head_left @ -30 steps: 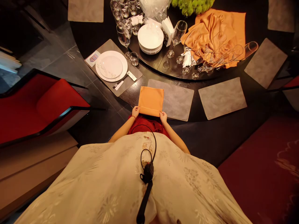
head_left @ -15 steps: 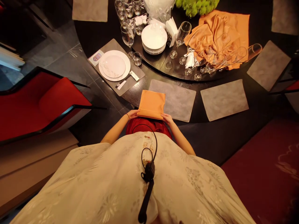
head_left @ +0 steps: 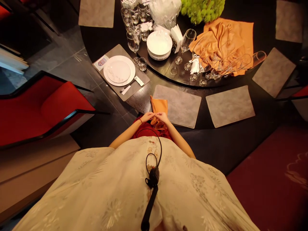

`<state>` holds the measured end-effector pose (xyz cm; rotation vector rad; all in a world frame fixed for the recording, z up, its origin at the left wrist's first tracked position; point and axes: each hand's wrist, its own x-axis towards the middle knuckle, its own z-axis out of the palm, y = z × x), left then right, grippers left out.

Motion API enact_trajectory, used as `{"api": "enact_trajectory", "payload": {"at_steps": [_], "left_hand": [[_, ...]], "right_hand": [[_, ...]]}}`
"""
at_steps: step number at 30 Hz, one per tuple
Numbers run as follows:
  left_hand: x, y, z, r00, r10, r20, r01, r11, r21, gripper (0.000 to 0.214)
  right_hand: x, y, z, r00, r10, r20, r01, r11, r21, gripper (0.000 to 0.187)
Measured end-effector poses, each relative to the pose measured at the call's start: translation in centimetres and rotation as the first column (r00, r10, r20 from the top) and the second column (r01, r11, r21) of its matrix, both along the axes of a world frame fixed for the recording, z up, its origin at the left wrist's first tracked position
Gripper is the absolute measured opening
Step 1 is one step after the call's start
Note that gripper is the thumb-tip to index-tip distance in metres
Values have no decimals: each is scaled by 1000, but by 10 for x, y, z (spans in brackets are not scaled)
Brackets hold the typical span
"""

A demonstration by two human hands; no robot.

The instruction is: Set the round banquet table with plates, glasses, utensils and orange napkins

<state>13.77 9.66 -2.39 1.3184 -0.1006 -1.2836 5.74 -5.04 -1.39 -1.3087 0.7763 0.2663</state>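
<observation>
Centrally, the person's left hand point(head_left: 147, 117) and right hand point(head_left: 162, 117) meet, fingers pinched together on an orange napkin point(head_left: 160, 105). The cloth is held at the near edge of the dark table point(head_left: 141, 100), partly in front of a grey placemat point(head_left: 180, 106), its lower part hanging in folds. Beyond stand stacked white dishes point(head_left: 159, 45); rightward lies a heap of orange fabric point(head_left: 222, 37).

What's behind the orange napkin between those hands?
Beyond the orange napkin, part of the gray placemat and dark tabletop show. The placemat's near-left corner is covered by the napkin and right hand; anything there can't be seen.
</observation>
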Motion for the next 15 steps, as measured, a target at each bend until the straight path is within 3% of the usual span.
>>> {"api": "enact_trajectory", "payload": {"at_steps": [6,7,9,12,14,15], "left_hand": [[1,0,6,1000,-11,29,13,997,-81,33],[1,1,10,1000,17,18,-15,995,-101,32],[3,6,16,994,108,-8,-108,988,-115,28],[17,16,19,949,316,21,-312,944,-101,20],[31,21,14,885,457,87,-449,888,-101,18],[39,23,9,851,508,132,-501,861,-86,18]], "right_hand": [[-17,-6,5,999,-37,0,36,992,123,32],[-19,-10,8,999,-38,-10,39,995,94,29],[-21,-29,19,998,-56,0,56,993,-105,22],[-22,-97,43,991,-105,80,131,874,-467,9],[-25,-158,61,987,-119,111,162,798,-580,10],[-27,-188,68,989,-91,119,149,671,-726,14]]}}
